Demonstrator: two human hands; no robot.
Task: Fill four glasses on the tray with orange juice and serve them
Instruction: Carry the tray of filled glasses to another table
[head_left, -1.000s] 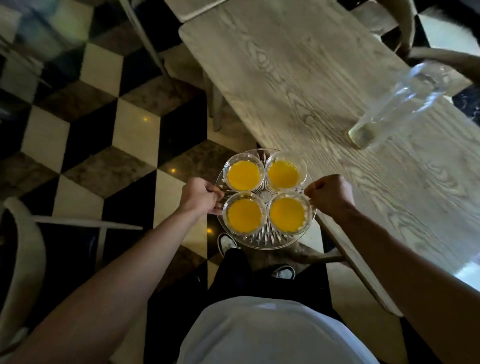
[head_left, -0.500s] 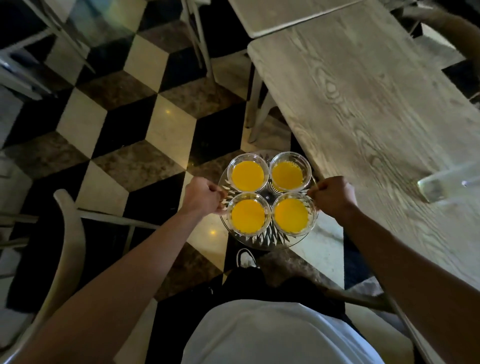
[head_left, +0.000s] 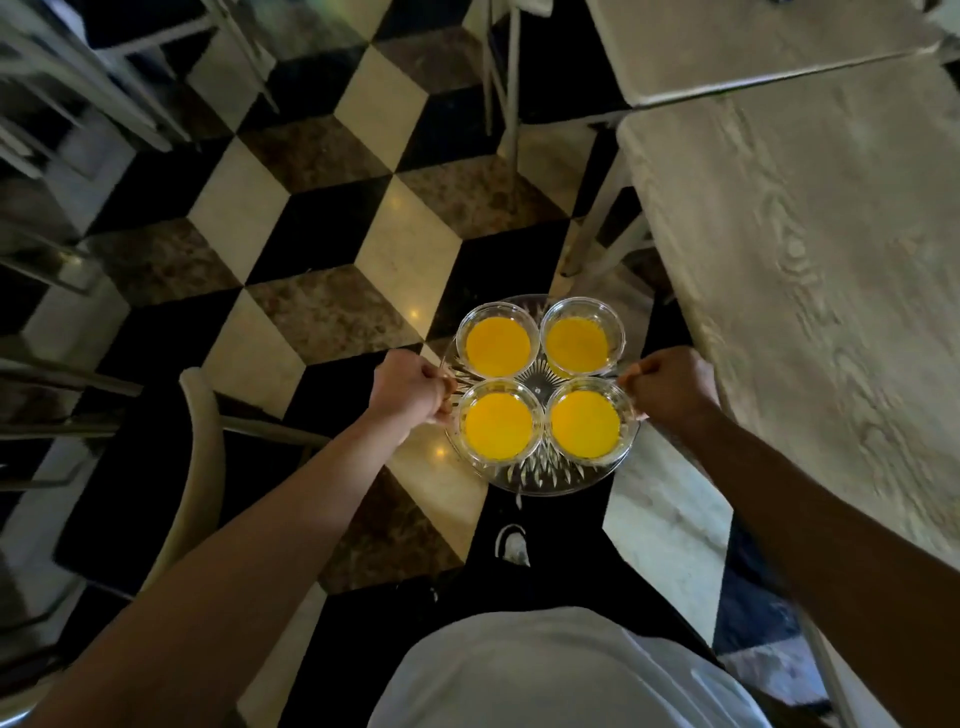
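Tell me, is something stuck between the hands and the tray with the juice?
No. The left hand and the right hand each grip an opposite edge of the glass tray directly, with nothing visible between. The four full glasses sit inside the rim, away from the fingers.

Dim overall — light falls from the right onto the pale bench (head_left: 810, 291); small glints dot the floor (head_left: 395, 208), edges smeared and bowed.

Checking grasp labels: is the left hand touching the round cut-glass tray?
Touching. Head view shows the left hand with fingers curled over the left rim of the round cut-glass tray, no gap.
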